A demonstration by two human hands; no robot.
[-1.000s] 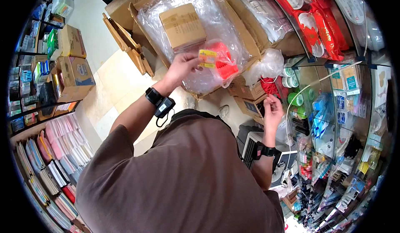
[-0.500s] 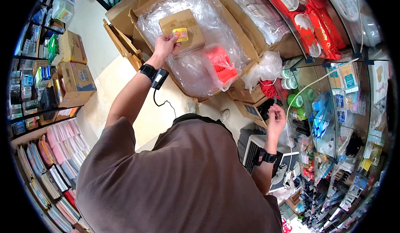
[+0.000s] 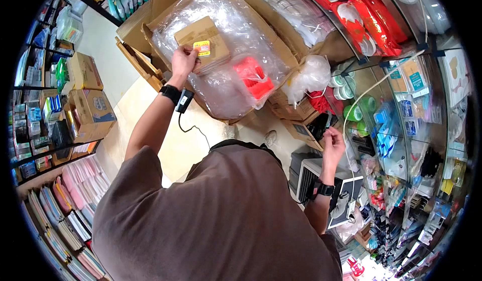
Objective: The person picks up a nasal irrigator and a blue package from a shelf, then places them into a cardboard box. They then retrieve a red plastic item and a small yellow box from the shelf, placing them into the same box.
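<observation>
My left hand (image 3: 184, 62) reaches over a large open carton, its fingers pinched at the left edge of a small yellow-and-orange label (image 3: 202, 48). That label lies over a stack of brown kraft paper packs (image 3: 213, 32), which rests on clear plastic wrapping (image 3: 213, 90). A pink-red bundle in clear plastic (image 3: 252, 77) sits beside the stack. Lower right, my right hand (image 3: 333, 145) is raised near the glass shelves, thumb and fingers pressed together. Whatever its fingertips hold, if anything, is too small to make out.
The open carton (image 3: 282, 40) stands ahead. Glass shelves (image 3: 401, 125) with packaged goods line the right, a white cable (image 3: 371, 92) hanging across them. Cardboard boxes (image 3: 93, 110) stand left, above shelved notebooks (image 3: 83, 185). A grey-white appliance (image 3: 309, 178) is below my right hand.
The view has shifted, so the carton and its contents appear further left and slightly higher. My left hand stays at the label, and my right hand keeps its pinched pose.
</observation>
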